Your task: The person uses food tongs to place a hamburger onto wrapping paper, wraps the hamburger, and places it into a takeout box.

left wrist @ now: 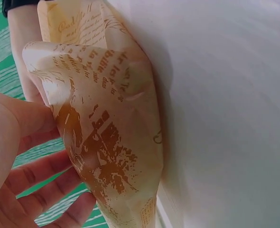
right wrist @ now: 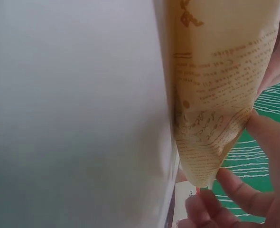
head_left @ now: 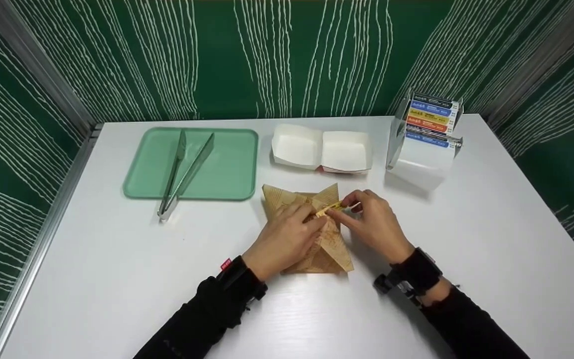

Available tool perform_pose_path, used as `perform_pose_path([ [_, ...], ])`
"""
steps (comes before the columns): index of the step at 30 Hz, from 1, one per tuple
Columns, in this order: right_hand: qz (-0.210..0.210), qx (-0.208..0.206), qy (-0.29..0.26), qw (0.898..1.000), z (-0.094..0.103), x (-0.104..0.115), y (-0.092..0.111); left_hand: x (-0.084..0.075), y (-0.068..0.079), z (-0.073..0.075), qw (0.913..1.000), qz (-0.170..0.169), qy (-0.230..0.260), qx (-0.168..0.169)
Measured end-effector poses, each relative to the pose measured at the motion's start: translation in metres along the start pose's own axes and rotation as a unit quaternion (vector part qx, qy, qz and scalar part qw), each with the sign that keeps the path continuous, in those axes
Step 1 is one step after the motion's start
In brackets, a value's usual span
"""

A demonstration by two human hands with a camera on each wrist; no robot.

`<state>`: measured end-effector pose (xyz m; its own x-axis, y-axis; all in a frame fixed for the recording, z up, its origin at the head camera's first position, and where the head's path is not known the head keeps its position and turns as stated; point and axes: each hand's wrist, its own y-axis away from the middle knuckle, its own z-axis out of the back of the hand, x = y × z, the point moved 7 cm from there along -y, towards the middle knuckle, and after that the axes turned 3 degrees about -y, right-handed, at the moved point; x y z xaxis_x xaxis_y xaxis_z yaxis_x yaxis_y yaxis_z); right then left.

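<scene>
A parcel of printed brown wrapping paper (head_left: 334,244) lies in front of me, its corners folded in and sticking out in points. What is inside is hidden. My left hand (head_left: 289,239) rests on top of the folds; in the left wrist view its thumb and spread fingertips press on the paper (left wrist: 102,128). From the right, my right hand (head_left: 376,219) pinches the outer end of a narrow yellow label (head_left: 334,207) that lies across the folds. Its thumb presses near the label's middle. The right wrist view shows fingers close along the paper's edge (right wrist: 216,104).
Behind the parcel stands an open white folding box (head_left: 297,147). A green tray (head_left: 227,169) at the left bears metal tongs (head_left: 187,174), whose hinge end overhangs its front rim. At the back right stands a label dispenser (head_left: 426,139) with several coloured rolls. Green walls (head_left: 222,55) close the table's back and sides.
</scene>
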<state>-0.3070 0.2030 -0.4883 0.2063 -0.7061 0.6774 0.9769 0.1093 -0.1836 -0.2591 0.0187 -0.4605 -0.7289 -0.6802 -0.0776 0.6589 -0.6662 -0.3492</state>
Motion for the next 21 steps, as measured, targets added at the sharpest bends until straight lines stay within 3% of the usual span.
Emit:
perform_pose_path([
  [6, -0.011, 0.028, 0.021, 0.999, -0.003, -0.005, -0.001, 0.0, 0.0, 0.001, 0.9999, -0.006, -0.006, -0.008],
  [21, -0.032, 0.134, -0.023, 0.99, -0.015, -0.012, -0.01, 0.0, 0.001, 0.001, 0.9999, -0.008, 0.001, -0.013],
])
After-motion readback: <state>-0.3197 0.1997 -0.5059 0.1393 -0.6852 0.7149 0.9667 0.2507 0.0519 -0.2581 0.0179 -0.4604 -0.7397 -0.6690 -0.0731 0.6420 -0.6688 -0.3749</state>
